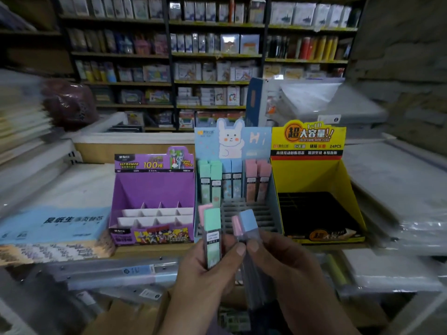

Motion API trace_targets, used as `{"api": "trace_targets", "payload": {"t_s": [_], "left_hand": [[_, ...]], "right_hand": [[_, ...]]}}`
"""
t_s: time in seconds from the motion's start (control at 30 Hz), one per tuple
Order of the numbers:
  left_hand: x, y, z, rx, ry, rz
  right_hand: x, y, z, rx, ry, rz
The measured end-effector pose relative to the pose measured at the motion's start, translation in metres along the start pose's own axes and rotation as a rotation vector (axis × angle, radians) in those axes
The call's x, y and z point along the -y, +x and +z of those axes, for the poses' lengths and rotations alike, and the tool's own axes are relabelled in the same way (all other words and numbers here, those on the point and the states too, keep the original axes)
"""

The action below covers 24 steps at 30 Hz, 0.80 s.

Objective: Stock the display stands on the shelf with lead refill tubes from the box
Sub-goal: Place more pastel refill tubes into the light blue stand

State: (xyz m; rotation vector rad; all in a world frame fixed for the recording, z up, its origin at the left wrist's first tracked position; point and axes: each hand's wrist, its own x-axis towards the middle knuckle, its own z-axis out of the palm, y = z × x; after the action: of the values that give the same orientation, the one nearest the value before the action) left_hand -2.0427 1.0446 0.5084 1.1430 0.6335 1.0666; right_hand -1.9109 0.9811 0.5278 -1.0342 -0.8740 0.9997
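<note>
Left hand point(205, 269) pinching green-capped tube point(212, 228), right hand point(285, 267) pinching blue-capped tube point(249, 222) — both just before rabbit stand point(232, 141), purple stand point(154, 187) beside it.

Middle stand point(251, 211): upright tubes point(232, 180) fill the back row; the grey slots nearer the front edge of the shelf point(150, 253) lie open from above.
Purple stand point(154, 187): white compartments open.
Yellow stand point(312, 175): black tray open.
Front edge: left hand point(205, 269) and right hand point(285, 262), gripping tubes, block the middle stand.
</note>
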Motion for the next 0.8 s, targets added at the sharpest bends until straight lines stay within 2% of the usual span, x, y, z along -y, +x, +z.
{"api": "trace_targets", "payload": {"t_s": [0.13,0.27,0.4,0.47,0.63,0.7,0.8], "left_hand": [[-0.01,0.022,0.012,-0.035,0.158,0.139],[-0.022,0.041,0.033,-0.159,0.159,0.192],[-0.028,0.051,0.043,-0.253,0.113,0.2],[-0.032,0.059,0.039,-0.285,0.18,0.236],[-0.044,0.078,0.015,-0.222,0.302,0.309],[-0.047,0.087,0.0,-0.198,0.335,0.311],[-0.052,0.093,-0.01,-0.127,0.344,0.296]], "right_hand": [[0.028,0.024,-0.004,0.055,-0.174,-0.067],[0.049,0.05,-0.014,0.086,-0.351,-0.146],[0.054,0.072,-0.022,0.098,-0.359,-0.154],[0.051,0.081,-0.024,0.097,-0.361,-0.13],[0.048,0.101,-0.018,0.141,-0.326,-0.161],[0.048,0.107,-0.011,0.148,-0.241,-0.213],[0.049,0.113,-0.007,0.129,-0.268,-0.314]]}}
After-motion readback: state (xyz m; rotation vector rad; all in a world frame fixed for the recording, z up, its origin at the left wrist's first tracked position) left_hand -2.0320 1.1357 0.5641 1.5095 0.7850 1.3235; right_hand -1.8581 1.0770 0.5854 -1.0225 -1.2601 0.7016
